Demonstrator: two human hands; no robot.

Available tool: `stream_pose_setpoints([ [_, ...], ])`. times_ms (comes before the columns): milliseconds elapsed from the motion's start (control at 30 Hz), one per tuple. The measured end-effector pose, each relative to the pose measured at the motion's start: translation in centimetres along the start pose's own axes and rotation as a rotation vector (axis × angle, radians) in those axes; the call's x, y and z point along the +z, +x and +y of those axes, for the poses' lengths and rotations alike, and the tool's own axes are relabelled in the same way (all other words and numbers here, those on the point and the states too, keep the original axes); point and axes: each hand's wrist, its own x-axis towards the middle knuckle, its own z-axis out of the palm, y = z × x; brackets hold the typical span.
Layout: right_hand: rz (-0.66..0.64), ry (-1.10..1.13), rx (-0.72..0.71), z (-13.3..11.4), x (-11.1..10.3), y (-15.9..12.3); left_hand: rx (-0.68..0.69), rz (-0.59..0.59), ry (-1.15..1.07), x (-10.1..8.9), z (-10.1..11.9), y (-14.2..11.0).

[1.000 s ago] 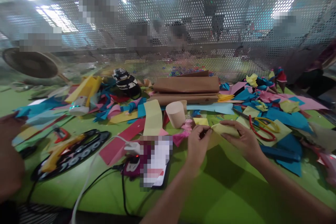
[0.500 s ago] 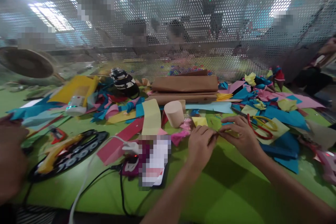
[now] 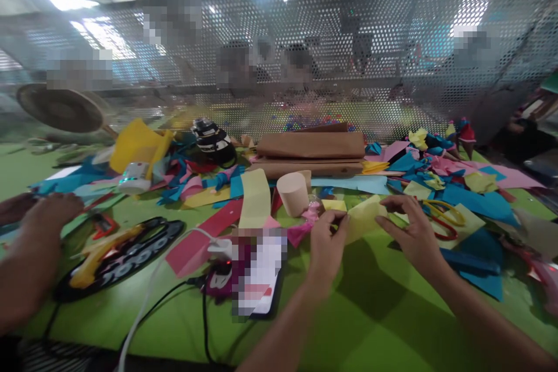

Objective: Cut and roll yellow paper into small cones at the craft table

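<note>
A small sheet of pale yellow paper (image 3: 365, 218) is stretched between my two hands above the green table (image 3: 349, 325). My left hand (image 3: 326, 238) pinches its left end between thumb and fingers. At the right end, my right hand (image 3: 410, 229) has its thumb and fingertips at the paper's edge. Right behind my left hand lie a twisted pink paper piece (image 3: 303, 231) and a roll of cream paper (image 3: 292, 193). Scissors with red and yellow handles (image 3: 444, 212) rest beside my right hand, partly hidden by it.
Left of my hands are a phone (image 3: 261, 279), a purple power strip (image 3: 222, 279) with cables, and a glue gun (image 3: 93, 264) on a black tray. Another person's hands (image 3: 43, 226) work at far left. Brown paper (image 3: 309, 145) and coloured scraps line the back, before a perforated metal screen (image 3: 279, 81).
The yellow paper, mostly hidden behind my fingers half a second ago, now shows flat between my hands. The co-worker's hands at the left have moved further into view.
</note>
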Motion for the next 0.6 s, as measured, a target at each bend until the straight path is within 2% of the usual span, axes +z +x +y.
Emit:
stream_pose_setpoints([
  [167, -0.145, 0.153, 0.145, 0.0, 1.2, -0.8, 0.007, 0.003, -0.012, 0.2, -0.2, -0.1],
  [467, -0.134, 0.146, 0.109, -0.4, 1.6, -1.5, 0.01, 0.076, -0.092, 0.7, -0.3, -0.7],
  [600, -0.183, 0.15, 0.088, -0.5, 1.8, -1.5, -0.01, 0.1, -0.15, 0.7, 0.0, -0.5],
])
